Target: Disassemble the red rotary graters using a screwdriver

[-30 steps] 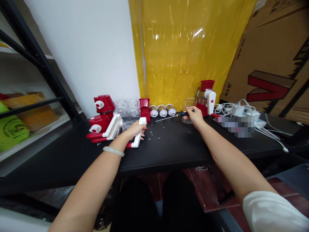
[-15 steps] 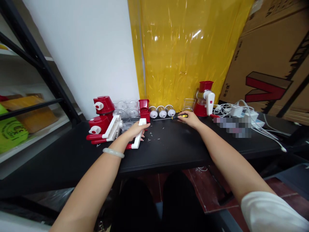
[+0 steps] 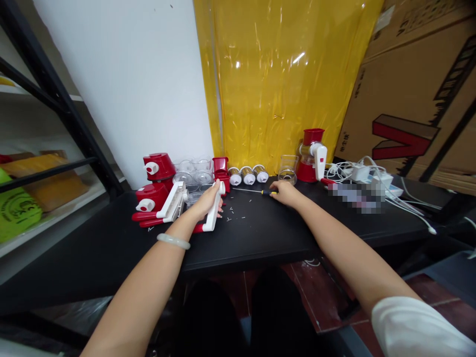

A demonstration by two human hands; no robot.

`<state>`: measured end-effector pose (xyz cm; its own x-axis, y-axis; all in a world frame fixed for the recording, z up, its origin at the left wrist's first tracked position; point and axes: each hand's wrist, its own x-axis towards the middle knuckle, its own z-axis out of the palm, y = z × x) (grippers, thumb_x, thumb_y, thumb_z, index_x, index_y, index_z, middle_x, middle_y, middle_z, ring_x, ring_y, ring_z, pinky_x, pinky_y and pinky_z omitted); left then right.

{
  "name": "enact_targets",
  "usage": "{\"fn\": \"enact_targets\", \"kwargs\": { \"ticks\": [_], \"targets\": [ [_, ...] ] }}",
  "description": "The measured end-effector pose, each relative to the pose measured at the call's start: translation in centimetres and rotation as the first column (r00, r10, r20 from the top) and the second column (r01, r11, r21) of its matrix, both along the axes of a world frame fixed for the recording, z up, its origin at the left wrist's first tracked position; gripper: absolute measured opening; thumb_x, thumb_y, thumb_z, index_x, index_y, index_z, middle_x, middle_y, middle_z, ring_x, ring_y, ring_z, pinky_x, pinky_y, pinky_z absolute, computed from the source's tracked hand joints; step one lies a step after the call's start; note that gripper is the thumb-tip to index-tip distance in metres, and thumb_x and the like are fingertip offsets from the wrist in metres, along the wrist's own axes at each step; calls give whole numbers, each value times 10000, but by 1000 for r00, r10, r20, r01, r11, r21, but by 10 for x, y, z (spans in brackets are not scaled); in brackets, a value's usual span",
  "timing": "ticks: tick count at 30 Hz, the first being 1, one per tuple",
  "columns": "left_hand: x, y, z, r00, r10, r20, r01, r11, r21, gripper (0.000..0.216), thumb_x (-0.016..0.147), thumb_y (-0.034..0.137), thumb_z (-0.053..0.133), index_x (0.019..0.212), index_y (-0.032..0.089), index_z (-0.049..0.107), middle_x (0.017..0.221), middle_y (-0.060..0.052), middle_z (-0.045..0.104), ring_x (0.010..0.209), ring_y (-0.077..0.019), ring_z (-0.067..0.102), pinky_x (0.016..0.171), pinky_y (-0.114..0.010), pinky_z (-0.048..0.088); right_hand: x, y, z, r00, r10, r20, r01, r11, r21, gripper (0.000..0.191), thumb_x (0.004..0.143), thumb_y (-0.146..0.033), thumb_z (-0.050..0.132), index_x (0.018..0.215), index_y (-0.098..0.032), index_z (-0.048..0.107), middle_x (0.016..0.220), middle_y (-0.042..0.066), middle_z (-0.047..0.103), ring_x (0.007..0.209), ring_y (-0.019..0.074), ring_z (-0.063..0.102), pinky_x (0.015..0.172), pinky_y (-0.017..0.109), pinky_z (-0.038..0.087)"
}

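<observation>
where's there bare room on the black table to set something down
In front of the screwdriver, between the small pale bits and the right forearm; also left of the red handles. The back is crowded with red units, clear cups, drums and a grinder; the right end with cables.

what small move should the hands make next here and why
Probably release the screwdriver and lift the right hand clear: the tool appears to lie along the black table, with that hand only at its handle end, while the left hand holds a white crank handle that a second hand could help steady.
</observation>
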<state>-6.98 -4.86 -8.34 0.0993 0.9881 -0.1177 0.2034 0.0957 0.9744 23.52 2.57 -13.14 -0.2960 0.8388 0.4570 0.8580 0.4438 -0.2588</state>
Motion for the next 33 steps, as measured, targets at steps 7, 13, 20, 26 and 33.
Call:
{"fn": "enact_targets", "kwargs": {
  "ticks": [7, 13, 20, 26, 33],
  "targets": [
    [2, -10, 11, 997, -25, 73, 12, 984, 177, 602, 746, 797, 432, 879, 211, 465, 585, 42, 515, 433, -125, 513, 400, -265, 487, -36, -21, 20, 926, 330, -183, -320, 944, 85, 144, 836, -254, 581, 860, -175, 699, 860, 73, 689, 829, 187, 624, 812, 332, 471],
    [4, -20, 9, 983, 92, -158, -8, 886, 464, 441, 854, 651, 434, 1018, 242, 442, 716, 20, 545, 516, -139, 567, 461, -246, 474, -107, -41, 43, 596, 306, -743, -619, 765, -181, 320, 845, -474, 570, 806, -172, 670, 657, 10, 606, 645, 127, 577, 593, 246, 479],
    [2, -23, 7, 888, 294, -355, 88, 647, 758, 247, 940, 424, 394, 1050, 210, 449, 829, -38, 611, 780, -190, 624, 740, -262, 469, -169, -68, 50, 291, 35, -956, -730, 654, -199, 263, 838, -419, 574, 708, -197, 514, 562, -37, 458, 517, 110, 450, 491, 241, 388],
    [3, -22, 3, 851, 349, -393, 97, 630, 771, 284, 925, 405, 423, 1122, 202, 449, 913, -67, 631, 841, -219, 632, 768, -276, 454, -174, -71, 45, 164, 41, -986, -759, 643, -100, 290, 795, -457, 605, 709, -217, 468, 540, -54, 426, 502, 111, 403, 505, 253, 334],
    [8, -22, 3, 815, 363, -452, 152, 619, 771, 383, 926, 461, 406, 1182, 181, 462, 935, -92, 650, 845, -237, 641, 760, -294, 453, -162, -67, 37, 81, 108, -991, -766, 642, 7, 293, 717, -454, 679, 776, -210, 529, 645, -34, 497, 580, 109, 430, 553, 254, 333]
  ]
}}
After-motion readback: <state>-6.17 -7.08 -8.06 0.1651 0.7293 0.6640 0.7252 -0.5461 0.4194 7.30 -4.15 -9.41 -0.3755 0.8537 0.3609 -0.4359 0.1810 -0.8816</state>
